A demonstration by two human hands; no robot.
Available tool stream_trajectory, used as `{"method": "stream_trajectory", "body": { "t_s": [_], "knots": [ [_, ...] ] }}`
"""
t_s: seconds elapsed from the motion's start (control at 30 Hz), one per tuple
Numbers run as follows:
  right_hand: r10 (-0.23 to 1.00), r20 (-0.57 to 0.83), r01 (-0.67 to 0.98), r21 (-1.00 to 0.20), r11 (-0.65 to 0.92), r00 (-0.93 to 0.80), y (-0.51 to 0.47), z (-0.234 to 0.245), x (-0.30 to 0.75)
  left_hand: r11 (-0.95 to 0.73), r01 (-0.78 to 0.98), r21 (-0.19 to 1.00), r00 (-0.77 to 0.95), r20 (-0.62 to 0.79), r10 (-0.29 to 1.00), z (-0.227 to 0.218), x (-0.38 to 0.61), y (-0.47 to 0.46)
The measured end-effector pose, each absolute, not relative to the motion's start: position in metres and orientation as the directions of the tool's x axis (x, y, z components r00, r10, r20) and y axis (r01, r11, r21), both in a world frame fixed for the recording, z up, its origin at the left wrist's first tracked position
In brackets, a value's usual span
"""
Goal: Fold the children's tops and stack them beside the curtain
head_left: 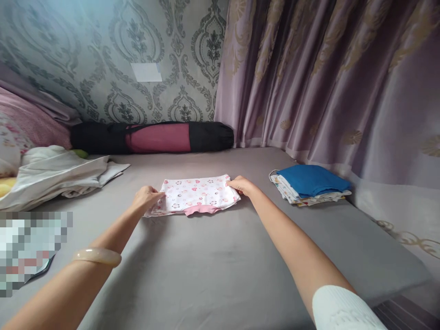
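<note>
A folded white baby shirt (pixel 194 192) with a pink and dark print lies flat on the grey bed sheet (pixel 213 261). Its pink neckband faces me along the near edge. My left hand (pixel 148 197) pinches the shirt's left side between thumb and fingers. On the far right corner, my right hand (pixel 241 184) grips the cloth in the same way. Some fingertips of both hands are hidden behind or under the fabric.
To the right sits a stack of folded clothes with a blue garment (pixel 312 180) on top. A rumpled pale cloth (pixel 68 174) lies at left. Along the wall rests a black and maroon long bag (pixel 154 137). Purple curtains (pixel 309 68) hang at the right.
</note>
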State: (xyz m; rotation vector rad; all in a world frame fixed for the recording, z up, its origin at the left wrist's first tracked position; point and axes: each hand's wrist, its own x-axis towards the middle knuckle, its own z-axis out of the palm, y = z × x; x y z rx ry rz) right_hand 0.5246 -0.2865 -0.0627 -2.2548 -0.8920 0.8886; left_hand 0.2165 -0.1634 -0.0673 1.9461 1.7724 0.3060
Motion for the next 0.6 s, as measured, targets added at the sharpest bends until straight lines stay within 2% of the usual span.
{"method": "stream_trajectory", "body": {
  "t_s": [0.23,0.4,0.6],
  "knots": [
    [0.725,-0.481,0.183,-0.757,-0.627,0.493,-0.291,-0.050,0.521,0.169,0.737,0.654,0.084,-0.337,0.938,-0.070,0.213,-0.157],
    [0.729,-0.472,0.205,-0.752,-0.626,0.496,-0.292,-0.048,0.524,0.104,0.763,0.638,0.103,-0.279,0.955,-0.062,0.213,-0.150],
    [0.772,-0.391,0.259,-0.783,-0.565,0.502,-0.296,-0.046,0.525,0.065,0.795,0.603,0.152,-0.303,0.941,-0.050,0.219,-0.147]
  ]
}}
